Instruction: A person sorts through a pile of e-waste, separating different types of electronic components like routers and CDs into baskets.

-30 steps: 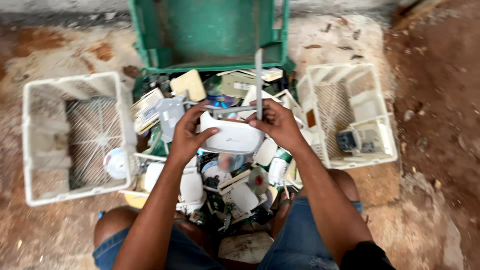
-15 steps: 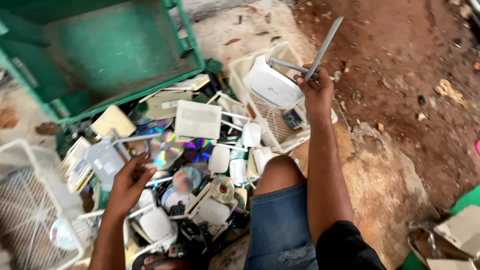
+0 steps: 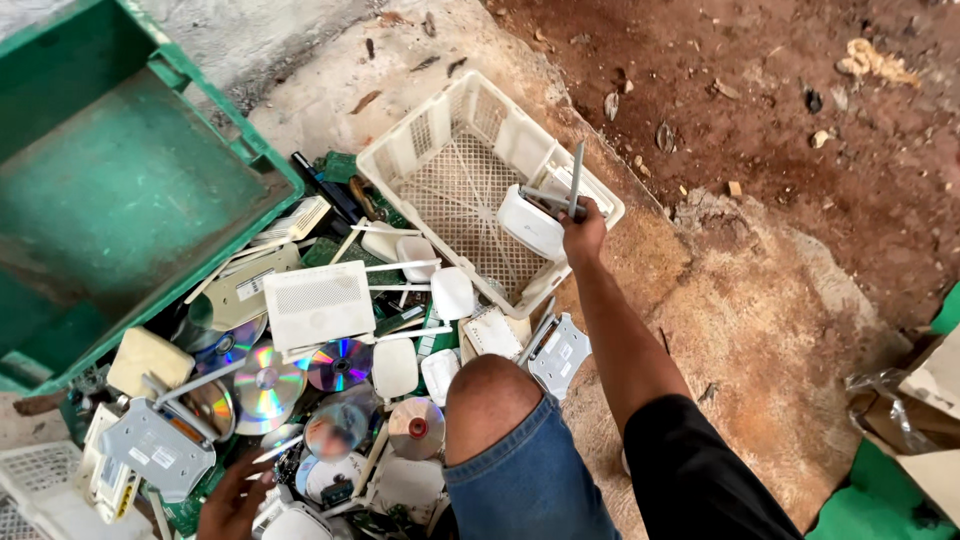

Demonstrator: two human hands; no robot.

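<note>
- The right hand is clamped on the white plastic router with grey antennas; half a second ago it held the router higher, above the white plastic lattice basket, and now the router sits low inside the basket's near right corner, one antenna pointing up past the fingers.
- The right arm has stretched further out and down since the earlier frame, and the basket, seen then behind the router, now shows most of its bare mesh floor.
- The left hand is at the bottom edge of the view, fingers spread apart over the heap of discarded electronics; whether it grips anything I cannot tell. Earlier it lay higher up, beside the shiny compact discs; now it is below them, near a flat grey router with short antennas.
- A white vented rectangular box lies on the heap, in the same place among the discs as before.
- The open green plastic crate stands at the upper left, touching the heap.
- The person's bare knee above blue denim shorts is between heap and right arm.
- Bare reddish soil lies beyond the basket.
</note>
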